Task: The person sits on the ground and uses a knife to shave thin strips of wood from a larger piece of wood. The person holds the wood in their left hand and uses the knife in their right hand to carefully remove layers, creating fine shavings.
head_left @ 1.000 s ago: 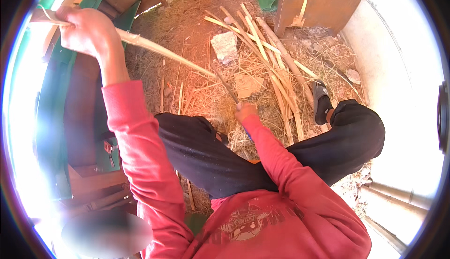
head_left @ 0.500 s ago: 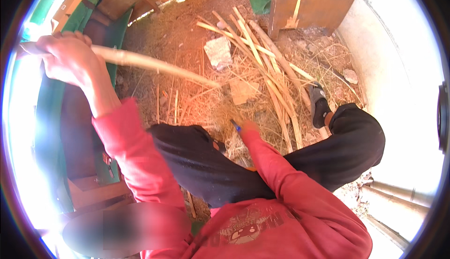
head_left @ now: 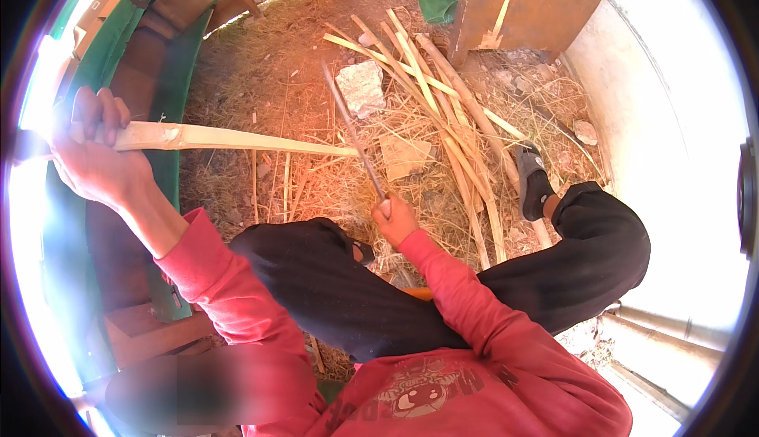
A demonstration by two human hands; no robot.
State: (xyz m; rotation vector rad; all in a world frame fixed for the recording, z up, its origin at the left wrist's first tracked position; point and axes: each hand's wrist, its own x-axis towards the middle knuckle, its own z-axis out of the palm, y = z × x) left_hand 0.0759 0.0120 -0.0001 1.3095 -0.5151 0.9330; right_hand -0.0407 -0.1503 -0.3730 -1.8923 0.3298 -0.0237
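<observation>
At the far left my left hand (head_left: 103, 148) is closed round a bamboo pole (head_left: 245, 140). The pole reaches rightward, pale and shaved, narrowing to a thin tip above the straw. My right hand (head_left: 395, 220), between my knees, grips the handle of a long-bladed knife (head_left: 349, 118). Its thin blade slants up and away to the left and crosses the pole's tip in the picture; whether they touch, I cannot tell. Beyond my right hand, a flat tan block (head_left: 405, 157) lies on the littered ground.
Long split bamboo strips (head_left: 433, 93) lie in a loose heap ahead, beside a pale stone block (head_left: 360, 88). A brown wooden panel (head_left: 538, 10) stands at the back, with a white wall (head_left: 656, 81) on the right. Green sheeting (head_left: 170, 97) hangs at the left.
The knife blade has swung up and now points away from me. My left hand has come down a little, and the pole lies more level than before.
</observation>
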